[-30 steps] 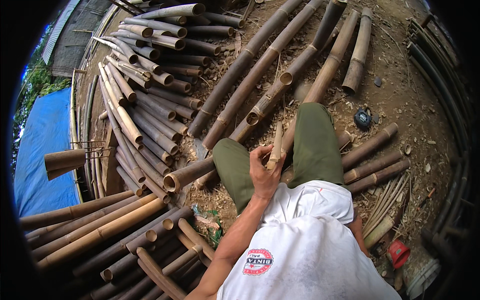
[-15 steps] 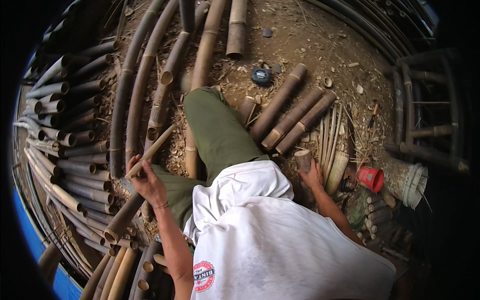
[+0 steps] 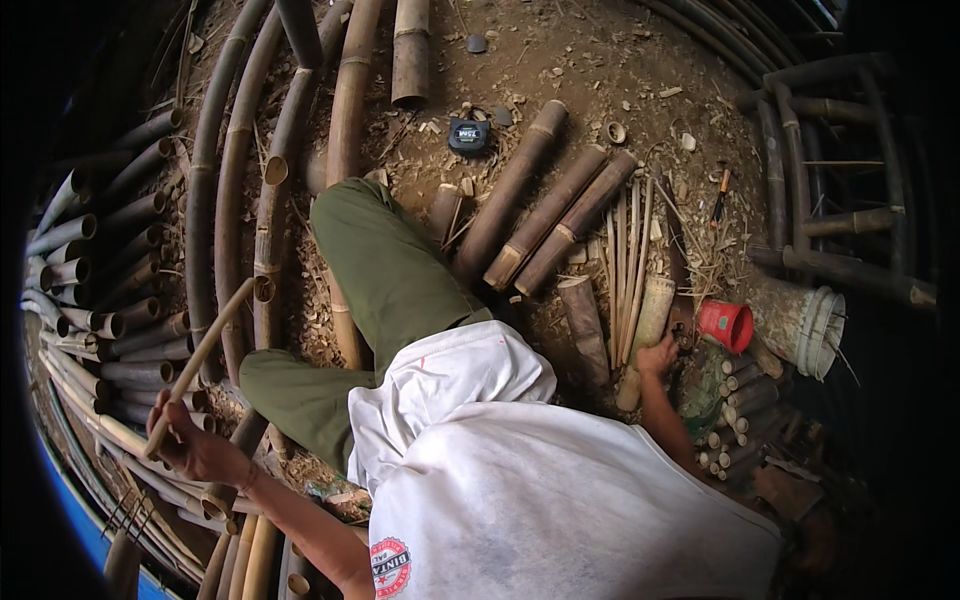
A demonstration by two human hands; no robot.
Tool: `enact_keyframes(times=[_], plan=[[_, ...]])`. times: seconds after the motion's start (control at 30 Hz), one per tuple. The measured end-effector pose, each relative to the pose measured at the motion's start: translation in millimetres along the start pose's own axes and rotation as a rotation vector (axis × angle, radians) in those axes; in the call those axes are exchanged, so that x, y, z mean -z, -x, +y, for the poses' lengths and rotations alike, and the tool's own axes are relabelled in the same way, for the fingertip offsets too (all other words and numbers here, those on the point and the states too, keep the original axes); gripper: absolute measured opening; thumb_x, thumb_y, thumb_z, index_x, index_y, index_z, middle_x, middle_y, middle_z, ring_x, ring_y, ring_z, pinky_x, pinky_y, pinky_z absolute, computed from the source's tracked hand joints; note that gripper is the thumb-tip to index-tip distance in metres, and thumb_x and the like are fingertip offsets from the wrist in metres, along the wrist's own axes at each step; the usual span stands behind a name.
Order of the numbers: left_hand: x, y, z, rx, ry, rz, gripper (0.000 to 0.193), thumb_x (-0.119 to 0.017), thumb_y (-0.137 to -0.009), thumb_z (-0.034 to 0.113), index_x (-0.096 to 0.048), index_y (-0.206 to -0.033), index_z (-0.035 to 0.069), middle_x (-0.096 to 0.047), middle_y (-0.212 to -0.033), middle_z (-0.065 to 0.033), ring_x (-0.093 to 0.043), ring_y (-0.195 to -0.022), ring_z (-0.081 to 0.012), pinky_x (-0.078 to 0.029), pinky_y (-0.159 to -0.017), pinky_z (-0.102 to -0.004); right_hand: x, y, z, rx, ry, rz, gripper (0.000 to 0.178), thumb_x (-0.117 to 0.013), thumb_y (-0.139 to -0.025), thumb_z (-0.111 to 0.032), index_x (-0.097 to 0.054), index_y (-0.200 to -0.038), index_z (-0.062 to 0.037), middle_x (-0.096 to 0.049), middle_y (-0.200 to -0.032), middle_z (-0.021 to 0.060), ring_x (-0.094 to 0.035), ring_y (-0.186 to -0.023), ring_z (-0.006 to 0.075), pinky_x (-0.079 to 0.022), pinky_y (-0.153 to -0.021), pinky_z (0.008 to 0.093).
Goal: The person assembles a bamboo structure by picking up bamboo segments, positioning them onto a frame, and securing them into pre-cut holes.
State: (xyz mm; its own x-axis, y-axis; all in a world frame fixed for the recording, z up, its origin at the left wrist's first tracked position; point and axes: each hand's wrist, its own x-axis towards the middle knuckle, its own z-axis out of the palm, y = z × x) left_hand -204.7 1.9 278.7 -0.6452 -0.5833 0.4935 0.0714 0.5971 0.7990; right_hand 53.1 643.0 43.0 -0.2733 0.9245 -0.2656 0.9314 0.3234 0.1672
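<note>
Where the left hand (image 3: 200, 448) is held out at the near left: a slender bamboo strip (image 3: 207, 345) is clamped in its grip, between thumb and fingers, with the far end slanted to the right; whether a pole behind that end is touched cannot be told.
Right hand (image 3: 657, 358): it is lowered just beside a pale bamboo section (image 3: 655, 305) at the right; whether its grip is together, apart or clamped on something cannot be told.
Thin slats (image 3: 626, 280): they are laid side by side, between the pale bamboo section and a short dark bamboo piece (image 3: 583, 320).
Brown bamboo sections (image 3: 515, 195): three are laid slantwise on the ground (image 3: 590, 50), beyond the short dark bamboo piece.
Tape measure (image 3: 468, 137): it is set at the far side, left of those sections.
Red cup (image 3: 717, 325): it is placed between the pale bamboo section and a scuffed bucket (image 3: 795, 320).
Short bamboo lengths (image 3: 742, 408): they are stacked at the near right.
Long bamboo poles (image 3: 345, 130): they are laid at the far left, right of a pile of stacked poles (image 3: 135, 330).
</note>
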Motion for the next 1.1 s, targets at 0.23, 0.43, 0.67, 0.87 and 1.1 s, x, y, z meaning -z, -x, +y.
enact_keyframes(times=[0.23, 0.43, 0.67, 0.87, 1.1], plan=[[-49.6, -52.0, -8.3, -0.03, 0.246, -0.079, 0.017, -0.056, -0.1, 0.007, -0.053, -0.114, -0.002, -0.061, -0.114, -0.0131, -0.066, -0.108, -0.0297, -0.057, -0.095, -0.0392, -74.3, -105.9, 110.8, -0.262, 0.109, -0.326, 0.109, -0.091, -0.058, -0.052, -0.043, -0.137, 0.0077, -0.052, -0.139, 0.0228, -0.052, -0.127, 0.034, -0.046, -0.105, 0.0419], [-82.1, -60.1, -13.4, -0.036, 0.468, -0.19, 0.024, -0.06, -0.095, -0.002, -0.053, -0.118, 0.002, -0.064, -0.109, -0.0092, -0.066, -0.107, -0.0233, -0.054, -0.095, -0.0327, -48.7, -61.5, 46.2, -0.23, -0.021, -0.234, 0.093, -0.085, -0.065, -0.043, -0.05, -0.133, 0.0096, -0.046, -0.145, 0.0244, -0.052, -0.126, 0.0371, -0.044, -0.105, 0.0446], [-114.2, -51.2, -45.4, -0.022, 0.339, -0.21, 0.021, -0.066, -0.093, 0.002, -0.056, -0.112, 0.003, -0.065, -0.102, -0.0054, -0.066, -0.098, -0.0145, -0.054, -0.087, -0.0277, 49.9, -16.6, -56.4, 0.03, -0.941, -0.216, 0.093, -0.073, -0.075, -0.042, -0.036, -0.142, 0.0112, -0.045, -0.142, 0.0257, -0.054, -0.12, 0.0366, -0.047, -0.097, 0.0439], [-129.1, -48.8, -48.7, -0.02, 0.341, -0.126, 0.022, -0.07, -0.09, 0.005, -0.059, -0.11, 0.003, -0.065, -0.094, -0.0047, -0.065, -0.088, -0.0121, -0.057, -0.081, -0.0288, 130.3, -3.1, -154.3, 0.359, -1.291, -0.395, 0.069, -0.065, -0.089, -0.034, -0.04, -0.142, 0.0017, -0.052, -0.131, 0.0216, -0.058, -0.109, 0.031, -0.05, -0.091, 0.0421], [-128.3, -57.7, -49.7, -0.061, 0.243, -0.055, 0.021, -0.071, -0.09, 0.006, -0.06, -0.108, 0.004, -0.068, -0.095, -0.0039, -0.067, -0.092, -0.0114, -0.055, -0.082, -0.0262, 238.7, 108.3, -294.9, 0.883, -1.277, -0.821, 0.055, -0.061, -0.09, -0.031, -0.047, -0.13, 0.0032, -0.061, -0.112, 0.0174, -0.066, -0.092, 0.0268, -0.054, -0.081, 0.0391]])
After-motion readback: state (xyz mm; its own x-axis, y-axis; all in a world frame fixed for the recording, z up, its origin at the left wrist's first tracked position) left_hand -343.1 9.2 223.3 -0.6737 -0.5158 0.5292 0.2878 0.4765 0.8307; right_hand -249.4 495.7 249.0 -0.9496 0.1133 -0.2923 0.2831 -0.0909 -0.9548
